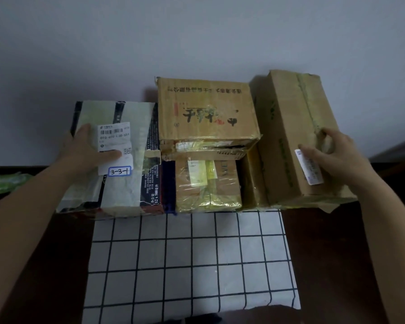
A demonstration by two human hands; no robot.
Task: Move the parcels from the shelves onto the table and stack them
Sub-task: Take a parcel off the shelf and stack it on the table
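Parcels (206,108) line the tabletop's (325,253) far edge.
Left hand (87,148) flat on taped parcel (126,190); right hand (330,150) on tall box (288,127), grip unclear.

The left hand (89,148) lay palm-down and flat, fingers straight, thumb stretched sideways away from them. The right hand (332,153), well apart from it, was palm-down too, fingers loosely bent, thumb spread wide.

Stacked parcels (206,108) block the rear of the table (332,253); the checked cloth (189,260) in front seems free.
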